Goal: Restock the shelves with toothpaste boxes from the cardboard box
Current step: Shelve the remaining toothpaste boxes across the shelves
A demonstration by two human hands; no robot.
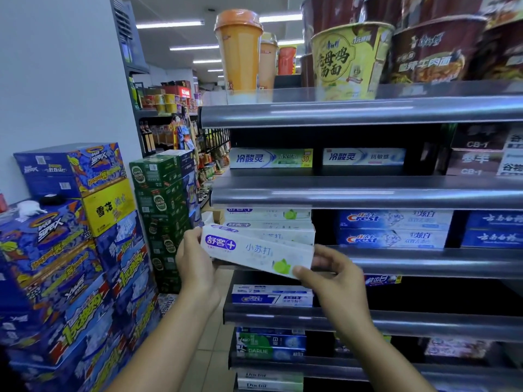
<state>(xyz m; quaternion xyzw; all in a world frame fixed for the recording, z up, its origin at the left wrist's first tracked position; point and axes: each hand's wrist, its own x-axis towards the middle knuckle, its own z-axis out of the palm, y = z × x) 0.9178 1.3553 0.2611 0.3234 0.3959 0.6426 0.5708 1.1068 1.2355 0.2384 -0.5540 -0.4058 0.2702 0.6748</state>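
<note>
A white toothpaste box (256, 250) with purple lettering and a green lime picture is held in front of the shelf, tilted down to the right. My left hand (195, 264) grips its left end. My right hand (331, 274) pinches its right end. Just behind it, a stack of matching white toothpaste boxes (271, 226) lies on the third shelf (424, 260). The cardboard box is not in view.
Blue Crest boxes (394, 229) sit to the right on the same shelf. Other toothpaste boxes (271, 157) lie one shelf up, noodle cups (349, 59) on top. More toothpaste (273, 297) fills lower shelves. Stacked blue drink cartons (65, 250) and green beer cartons (164, 210) stand left of the aisle.
</note>
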